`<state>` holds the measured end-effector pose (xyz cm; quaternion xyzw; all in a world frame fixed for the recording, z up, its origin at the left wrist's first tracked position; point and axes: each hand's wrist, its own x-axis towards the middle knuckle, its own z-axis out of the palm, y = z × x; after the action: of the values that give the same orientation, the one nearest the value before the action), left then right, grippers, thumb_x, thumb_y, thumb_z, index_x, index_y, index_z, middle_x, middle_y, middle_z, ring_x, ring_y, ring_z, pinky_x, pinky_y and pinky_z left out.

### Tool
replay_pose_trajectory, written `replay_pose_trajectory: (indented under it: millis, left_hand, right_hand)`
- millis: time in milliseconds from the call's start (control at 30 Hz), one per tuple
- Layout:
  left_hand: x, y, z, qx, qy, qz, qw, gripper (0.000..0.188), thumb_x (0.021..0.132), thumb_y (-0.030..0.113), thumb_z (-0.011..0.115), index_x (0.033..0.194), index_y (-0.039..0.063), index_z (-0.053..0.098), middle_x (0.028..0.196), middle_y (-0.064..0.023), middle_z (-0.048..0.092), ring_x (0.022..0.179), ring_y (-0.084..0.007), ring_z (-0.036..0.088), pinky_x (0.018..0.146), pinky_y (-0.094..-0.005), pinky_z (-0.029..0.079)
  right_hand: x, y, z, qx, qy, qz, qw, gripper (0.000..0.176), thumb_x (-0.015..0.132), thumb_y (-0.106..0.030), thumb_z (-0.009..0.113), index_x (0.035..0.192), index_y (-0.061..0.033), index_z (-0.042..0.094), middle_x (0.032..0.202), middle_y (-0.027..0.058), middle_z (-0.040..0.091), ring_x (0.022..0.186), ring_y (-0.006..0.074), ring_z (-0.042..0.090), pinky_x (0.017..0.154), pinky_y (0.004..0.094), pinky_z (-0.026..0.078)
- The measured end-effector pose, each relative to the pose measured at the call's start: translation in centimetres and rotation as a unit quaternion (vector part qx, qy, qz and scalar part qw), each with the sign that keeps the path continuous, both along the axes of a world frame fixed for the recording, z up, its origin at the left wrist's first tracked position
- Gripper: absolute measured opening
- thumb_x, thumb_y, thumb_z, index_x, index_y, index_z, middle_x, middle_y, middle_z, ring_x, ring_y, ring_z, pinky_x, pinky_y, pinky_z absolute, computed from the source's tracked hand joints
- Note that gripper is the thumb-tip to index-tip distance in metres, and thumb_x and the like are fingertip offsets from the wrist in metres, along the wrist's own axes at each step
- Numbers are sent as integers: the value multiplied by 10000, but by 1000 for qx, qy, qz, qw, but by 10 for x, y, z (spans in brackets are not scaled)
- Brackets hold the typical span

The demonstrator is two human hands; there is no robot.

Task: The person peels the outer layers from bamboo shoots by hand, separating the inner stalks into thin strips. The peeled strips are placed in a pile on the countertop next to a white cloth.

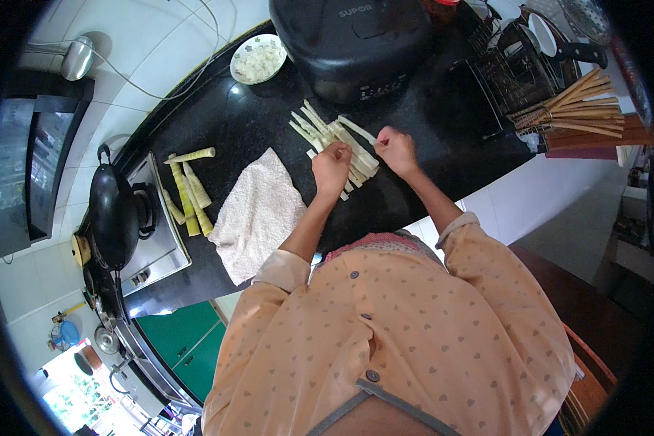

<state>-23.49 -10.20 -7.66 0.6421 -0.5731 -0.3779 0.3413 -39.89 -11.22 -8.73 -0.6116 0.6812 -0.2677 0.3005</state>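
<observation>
On the black countertop before me lies a bundle of pale peeled bamboo shoot strips (362, 158), fanned out at the far end. My left hand (331, 166) is over the near left side of the bundle, its fingers curled down. Whether it grips a strip there cannot be seen. My right hand (397, 151), just right of the bundle, pinches the near end of one thin strip (358, 129), whose far end reaches back to the upper edge of the bundle. Further left, several bamboo shoots (188, 193) with yellow-green outer layers lie loose.
A white towel (261, 218) is spread left of my hands. Behind stand a black Supor cooker (349, 49) and a bowl (244, 76) of rice. At left, a wok (114, 210) sits on the stove (166, 234). At right, a wire rack (488, 92) holds utensils and chopsticks (583, 111).
</observation>
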Motion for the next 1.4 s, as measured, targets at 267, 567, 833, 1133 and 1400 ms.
replay_pose_trajectory:
  millis: [267,567,833,1133,1400]
  left_hand:
    - [3,1,34,196,483,18,853,275,858,122,564,1116,26,553,964,-60,628,687,-63,560,610,-179,413]
    - [27,5,42,199,604,44,770,244,857,0,497,1096,-15,540,1021,-146,611,748,-110,592,692,-206,502]
    - [32,9,34,222,590,47,775,172,847,9,522,1011,-20,564,964,-142,621,731,-121,587,693,-211,500]
    - [39,20,24,241,430,87,866,50,822,92,603,816,47,582,716,-24,597,595,-92,549,601,-214,461]
    - [36,12,8,216,340,52,914,71,806,91,618,772,35,589,650,-22,582,523,-80,516,494,-193,408]
  right_hand:
    - [12,26,38,-304,-56,113,944,204,621,48,632,794,-13,544,819,123,549,777,306,527,673,378,442]
    - [14,40,44,-208,-210,73,952,291,683,33,604,970,-8,571,968,115,555,886,228,540,782,305,434]
    - [26,51,32,-98,-279,77,952,269,735,-42,645,994,-15,577,828,68,600,719,127,571,652,253,458]
    - [31,67,12,-26,-246,82,965,220,748,-76,649,956,-24,596,747,70,620,622,113,575,570,256,463]
    - [9,36,13,-144,-67,11,987,180,724,-96,637,893,-39,613,752,111,581,705,272,560,636,353,452]
